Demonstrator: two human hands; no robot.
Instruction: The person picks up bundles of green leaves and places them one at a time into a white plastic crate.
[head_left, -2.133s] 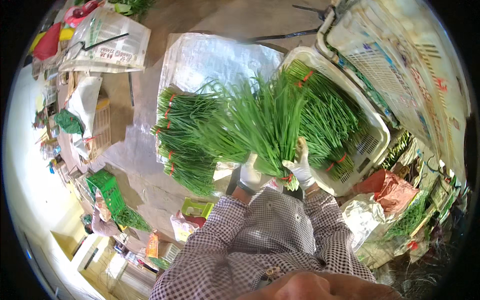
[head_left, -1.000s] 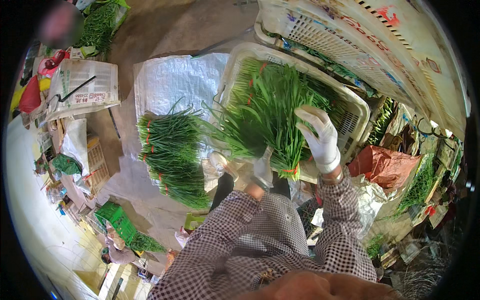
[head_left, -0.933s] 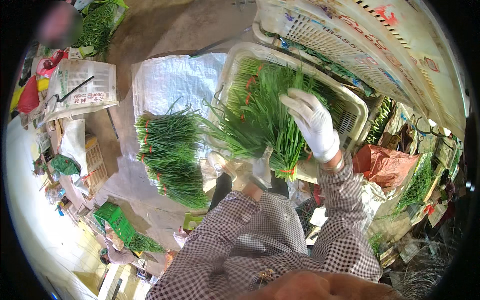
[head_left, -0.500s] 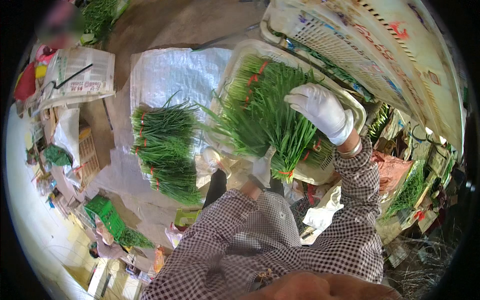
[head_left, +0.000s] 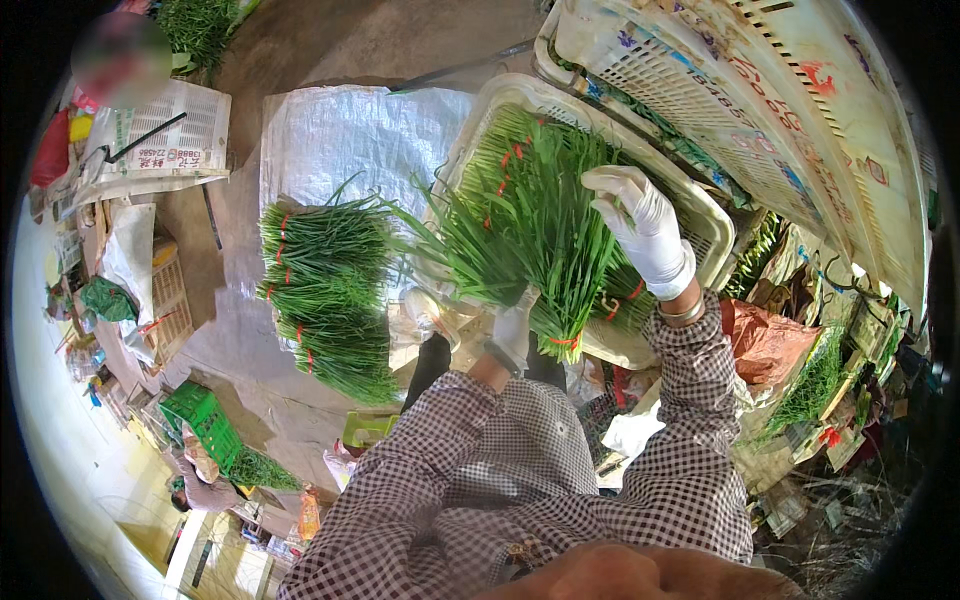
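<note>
In front of me a bunch of long green chives (head_left: 565, 225), tied near its base with a red band, leans over a pale plastic crate (head_left: 715, 240). My white-gloved left hand (head_left: 512, 330) grips the bunch low on its left side; its fingers are partly hidden by the leaves. At the right edge of the leaves is my gloved right hand (head_left: 645, 230), fingers curved and apart from the thumb, with green showing in the gap. Other banded chives (head_left: 500, 150) lie inside the crate.
Left of the crate, several banded chive bunches (head_left: 330, 290) lie stacked on a whitish woven sheet (head_left: 360, 130). Large upright crates (head_left: 690, 90) stand at the far right. An orange-red sack (head_left: 770, 340) lies beside my right arm. A green crate (head_left: 205, 425) is at the lower left.
My right hand has drawn back slightly off the leaves, and its fingers are now more curved with a gap. The bunch in my left hand stays nearly in place.
</note>
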